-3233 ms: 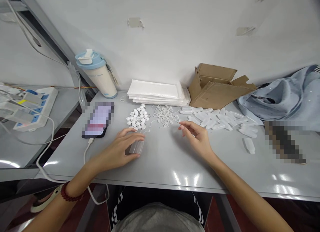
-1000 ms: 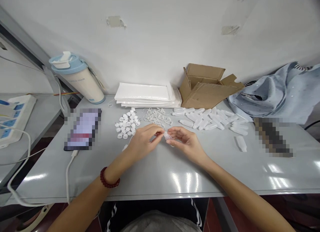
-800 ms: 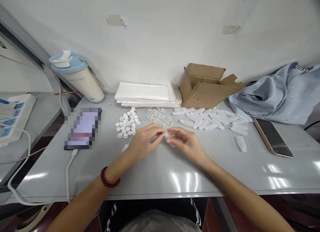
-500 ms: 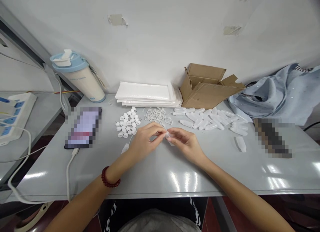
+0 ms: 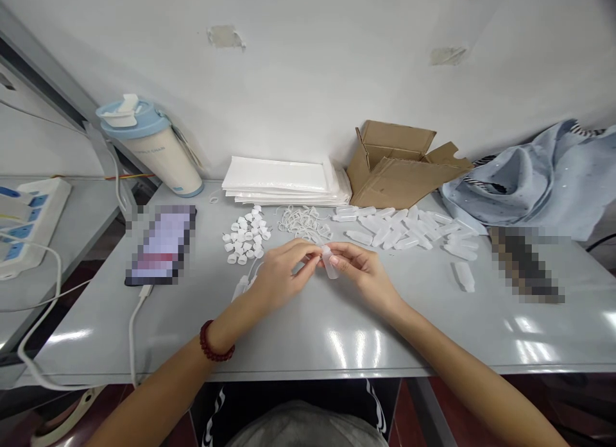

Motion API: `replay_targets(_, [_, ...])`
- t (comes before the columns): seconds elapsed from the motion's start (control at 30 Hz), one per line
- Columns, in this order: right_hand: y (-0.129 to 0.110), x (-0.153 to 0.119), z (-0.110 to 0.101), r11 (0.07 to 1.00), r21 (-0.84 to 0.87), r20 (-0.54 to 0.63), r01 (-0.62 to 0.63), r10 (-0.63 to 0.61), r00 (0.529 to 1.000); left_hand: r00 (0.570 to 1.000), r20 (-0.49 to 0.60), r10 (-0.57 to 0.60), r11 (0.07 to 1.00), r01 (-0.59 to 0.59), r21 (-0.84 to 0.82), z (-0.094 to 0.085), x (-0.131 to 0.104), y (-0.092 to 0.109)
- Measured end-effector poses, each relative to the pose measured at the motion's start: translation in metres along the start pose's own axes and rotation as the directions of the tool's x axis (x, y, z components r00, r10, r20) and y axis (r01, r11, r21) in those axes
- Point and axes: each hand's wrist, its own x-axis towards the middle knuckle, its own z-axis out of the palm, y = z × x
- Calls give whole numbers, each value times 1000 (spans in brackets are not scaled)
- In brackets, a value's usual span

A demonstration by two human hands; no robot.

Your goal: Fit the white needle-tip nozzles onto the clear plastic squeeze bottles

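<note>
A small translucent bottle (image 5: 331, 265) is held between my two hands, its body slanting down toward me. My right hand (image 5: 366, 274) grips it with thumb and fingers. My left hand (image 5: 283, 272) is pinched at the bottle's top; what its fingertips hold there is too small to make out. Behind my hands lie a heap of white loops (image 5: 301, 222) and, to its left, white caps (image 5: 245, 236). More translucent bottles (image 5: 404, 229) are piled at the right. Partly behind my left wrist lies another translucent piece (image 5: 240, 286).
A phone (image 5: 162, 245) with a cable lies left, near a tilted tumbler (image 5: 161, 155). White envelopes (image 5: 279, 176) and an open cardboard box (image 5: 399, 177) stand along the wall. Blue cloth (image 5: 534, 184), a blurred dark object (image 5: 527, 265) and a single bottle (image 5: 462, 277) are at the right.
The bottle between my hands now shows more of its body, and my right hand has shifted slightly right. My left hand remains pinched beside it.
</note>
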Motion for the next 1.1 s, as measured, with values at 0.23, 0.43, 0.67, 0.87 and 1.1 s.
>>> replay_targets(0.23, [7,6,-3,950,284,90,-130,108,990,995,21,97,992,-98,79,3,-3,-2])
replay_targets(0.43, [8,6,-2,915,363,157,-177,127,979,979,86,185,976,-193,98,3,-4,-2])
replay_targets(0.67, [7,7,-4,902,394,155,-175,122,980,960,150,238,945,-265,194,2,-2,-2])
replay_targets(0.87, [5,7,-2,899,408,153,-161,107,983,942,107,318,911,-335,241,4,-3,-1])
replay_targets(1.1, [4,7,-1,905,377,172,-198,141,975,952,76,298,930,-307,203,5,-3,1])
